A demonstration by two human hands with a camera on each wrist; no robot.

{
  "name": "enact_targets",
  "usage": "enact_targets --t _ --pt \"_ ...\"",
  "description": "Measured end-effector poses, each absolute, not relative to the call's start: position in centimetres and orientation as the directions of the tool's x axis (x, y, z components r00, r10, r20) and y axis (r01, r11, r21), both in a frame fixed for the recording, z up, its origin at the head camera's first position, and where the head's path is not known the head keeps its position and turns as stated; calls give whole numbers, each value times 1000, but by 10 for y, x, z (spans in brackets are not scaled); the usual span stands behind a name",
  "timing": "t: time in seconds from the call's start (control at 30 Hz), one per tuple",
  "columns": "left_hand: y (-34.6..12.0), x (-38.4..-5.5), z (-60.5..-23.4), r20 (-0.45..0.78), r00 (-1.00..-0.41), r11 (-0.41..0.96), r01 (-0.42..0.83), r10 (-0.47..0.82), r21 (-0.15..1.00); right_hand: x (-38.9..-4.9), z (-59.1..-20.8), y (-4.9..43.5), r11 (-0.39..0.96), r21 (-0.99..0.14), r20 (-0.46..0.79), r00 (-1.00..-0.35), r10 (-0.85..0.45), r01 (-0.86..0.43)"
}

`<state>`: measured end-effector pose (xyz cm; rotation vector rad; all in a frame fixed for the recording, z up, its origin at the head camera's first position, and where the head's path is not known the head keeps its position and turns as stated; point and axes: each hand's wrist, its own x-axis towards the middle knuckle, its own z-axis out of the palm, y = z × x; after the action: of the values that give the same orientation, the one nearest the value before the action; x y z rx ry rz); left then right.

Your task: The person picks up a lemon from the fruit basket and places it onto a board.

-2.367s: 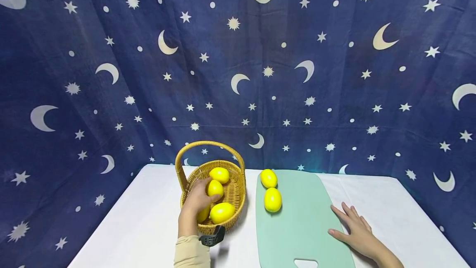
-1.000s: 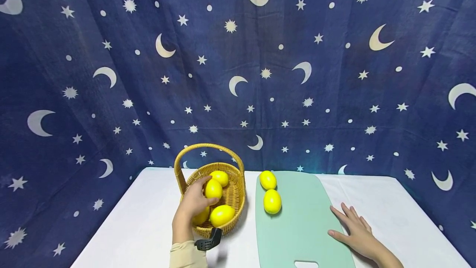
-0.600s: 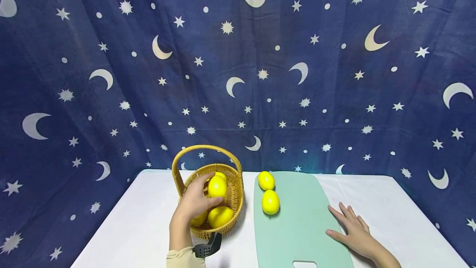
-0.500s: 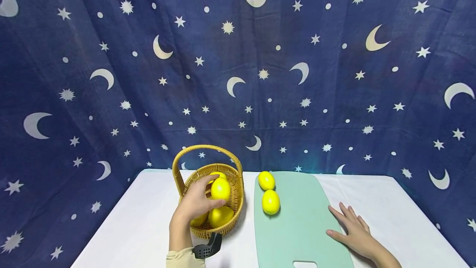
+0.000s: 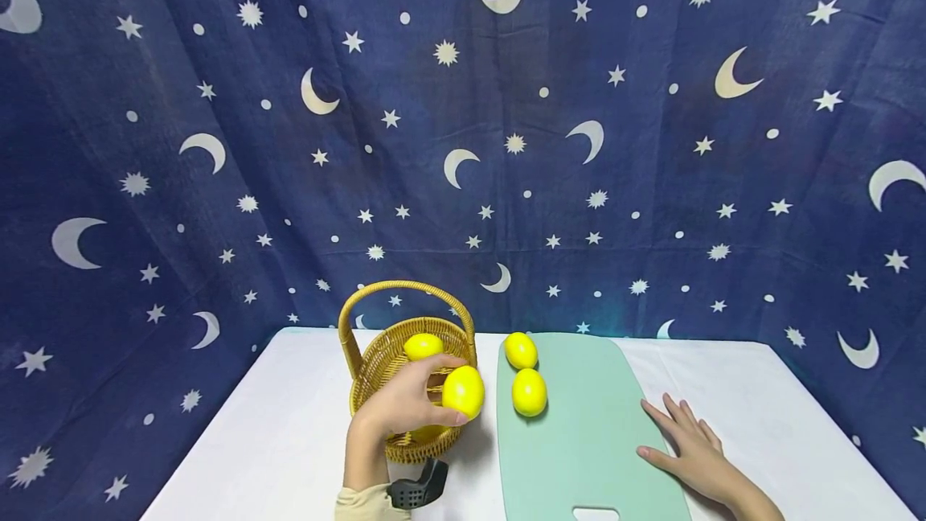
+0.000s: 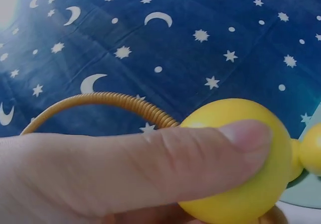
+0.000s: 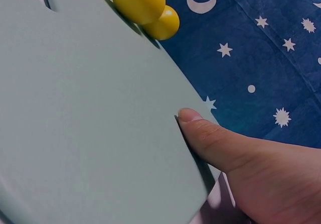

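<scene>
My left hand [image 5: 405, 403] holds a yellow lemon [image 5: 464, 392] between thumb and fingers, above the right rim of a wicker basket [image 5: 370, 379]. In the left wrist view the thumb lies across the held lemon [image 6: 235, 204]. Another lemon [image 5: 423, 346] lies at the back of the basket; the hand hides most of the basket's front. Two lemons, a far one [image 5: 521, 350] and a nearer one [image 5: 530, 392], sit on the left side of a pale green cutting board [image 5: 586, 432]. My right hand [image 5: 690, 453] rests at the board's right edge, fingers spread.
The basket's tall arched handle [image 5: 405, 284] rises over its middle. A white cloth [image 5: 268, 424] covers the table. Behind it hangs a dark blue curtain [image 5: 434, 183] with moons and stars. The board has a handle slot [image 5: 596, 514] at its near end.
My left hand has lifted a lemon from inside the basket and carried it right, to above the basket's right rim. The right hand keeps its place on the board's edge.
</scene>
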<state>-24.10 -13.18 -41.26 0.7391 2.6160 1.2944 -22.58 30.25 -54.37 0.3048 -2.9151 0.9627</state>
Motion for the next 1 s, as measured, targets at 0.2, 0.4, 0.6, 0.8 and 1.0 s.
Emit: enact_targets --t 0.2,0.4,0.6,0.8,1.0 --pt "-121 -242 -416 56 -851 504 360 522 785 -225 -544 302 779 -593 115 -979 -171 -206" --pt "-110 -243 -417 36 -833 547 395 552 738 -226 -546 303 785 -579 137 -976 -172 -220" --pt "-97 -244 -420 7 -831 591 403 557 699 -227 -546 303 789 -573 138 -975 -176 -223" --pt "-83 -245 -422 -26 -821 629 417 571 656 -226 -544 303 794 -566 135 -975 -175 -221" --pt "-67 -245 -428 -68 -819 689 432 570 582 -226 -544 302 795 -567 126 -976 -176 -217"
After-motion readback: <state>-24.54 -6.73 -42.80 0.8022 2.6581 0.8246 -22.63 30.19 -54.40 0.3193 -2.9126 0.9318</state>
